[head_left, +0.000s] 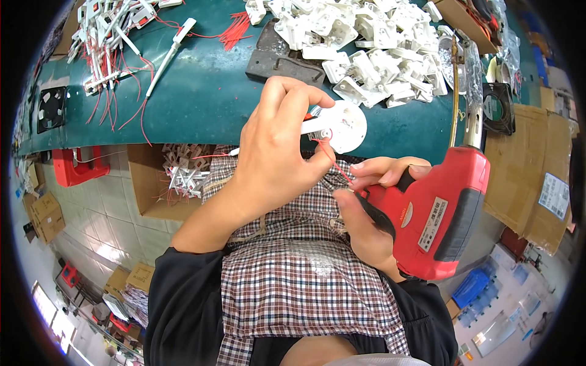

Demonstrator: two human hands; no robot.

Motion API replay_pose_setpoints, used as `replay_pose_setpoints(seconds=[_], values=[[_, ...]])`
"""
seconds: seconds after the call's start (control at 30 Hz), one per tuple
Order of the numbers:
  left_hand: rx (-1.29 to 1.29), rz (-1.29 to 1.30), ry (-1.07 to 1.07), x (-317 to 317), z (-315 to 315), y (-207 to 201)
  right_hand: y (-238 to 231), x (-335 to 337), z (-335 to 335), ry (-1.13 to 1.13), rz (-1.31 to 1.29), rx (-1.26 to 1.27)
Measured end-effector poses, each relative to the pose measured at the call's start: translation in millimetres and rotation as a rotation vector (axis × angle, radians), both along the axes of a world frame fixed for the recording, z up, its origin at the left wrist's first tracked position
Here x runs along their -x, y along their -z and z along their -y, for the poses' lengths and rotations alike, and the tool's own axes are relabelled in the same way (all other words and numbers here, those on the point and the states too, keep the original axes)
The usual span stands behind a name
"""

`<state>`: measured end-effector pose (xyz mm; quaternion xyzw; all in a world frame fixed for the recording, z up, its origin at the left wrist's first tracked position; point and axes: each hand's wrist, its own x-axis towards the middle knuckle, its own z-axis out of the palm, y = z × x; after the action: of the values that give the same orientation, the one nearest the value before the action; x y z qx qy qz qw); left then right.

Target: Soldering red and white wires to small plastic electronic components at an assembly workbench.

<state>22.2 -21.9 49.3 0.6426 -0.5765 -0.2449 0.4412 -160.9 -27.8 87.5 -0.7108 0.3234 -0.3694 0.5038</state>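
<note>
My left hand (271, 143) is closed, thumb and fingers pinching a white plastic piece (314, 126) with a long narrow stem. A round white disc (351, 129) with small holes sits at its end, just beyond my fingertips. From the piece a thin red wire (337, 165) runs down toward my right hand (372, 229). That hand is wrapped around a red and black soldering gun (436, 213), its metal tip and brass tube pointing up and away. Its fingertips are close to the wire's end; whether they touch it I cannot tell.
White plastic housings (372, 46) are heaped at the back of the green table (201, 100), beside a dark metal block (278, 58). White stems with red wires (110, 46) lie at left. An open carton (143, 183) stands below the table edge; a small black fan (500, 107) is at right.
</note>
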Motion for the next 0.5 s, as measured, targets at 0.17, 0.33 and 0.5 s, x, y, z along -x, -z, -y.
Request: replay_pose_setpoints(seconds=[0.17,0.33,0.5], values=[[0.016,0.042,0.057,-1.9,-0.6,-4.6,7.0,-2.3,-4.9,0.166,0.027,-0.016],[0.111,-0.137,0.110,-10.8,0.0,1.1,18.9,3.3,5.5,0.143,-0.072,-0.015],[0.205,-0.161,0.091,-6.4,0.0,7.1,32.5,-6.0,12.5,0.194,0.056,-0.069]])
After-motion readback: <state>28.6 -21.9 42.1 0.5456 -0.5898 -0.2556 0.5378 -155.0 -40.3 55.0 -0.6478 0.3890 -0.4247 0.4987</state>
